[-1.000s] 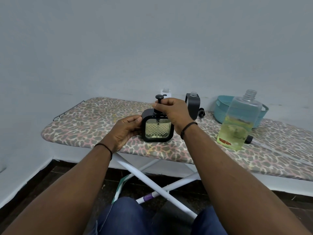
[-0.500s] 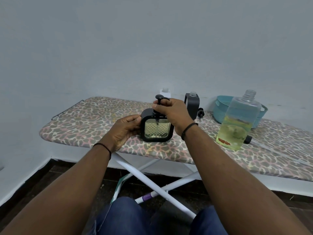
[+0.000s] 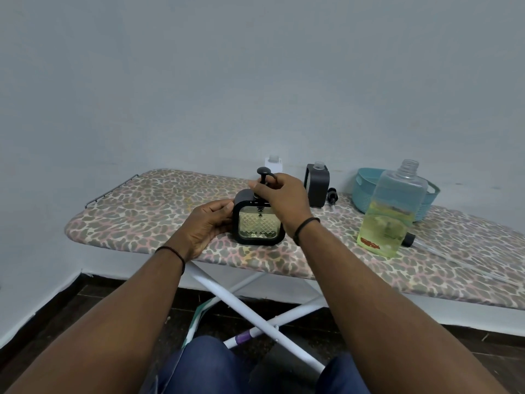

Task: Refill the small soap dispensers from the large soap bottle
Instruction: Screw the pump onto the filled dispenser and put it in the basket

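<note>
I'm looking down over an ironing board (image 3: 159, 200) with a leopard-print cover, its rounded nose off to the left and its white crossed legs (image 3: 255, 311) below the near edge. Starting on the left, my left hand (image 3: 208, 224) is wrapped around the left side of the black square soap dispenser (image 3: 258, 223), fingers curled onto its edge, steadying it where it stands upright near the board's near edge, about mid-scene. Through its patterned clear front I can see yellowish liquid filling most of the window. Right above it, my right hand (image 3: 279, 199) comes in over the top, fingers pinched around the stem of the black pump head (image 3: 264, 174), whose round knob sticks up just past my knuckles. Both wrists carry a thin dark band. Behind the hands, against the far wall, there's a small white bottle (image 3: 273, 163), only its top showing. Moving right, a second black dispenser (image 3: 317, 184) stands near the far edge with an open clear neck, and a small black pump part (image 3: 331, 194) lies just beside it on the cover. Further right, the large soap bottle (image 3: 390, 211) stands upright, uncapped, roughly half full of pale yellow-green soap, well apart from my hands. Behind it sits a teal basket (image 3: 365, 189), and a dark cap (image 3: 409, 239) peeks out at the bottle's right base.
</note>
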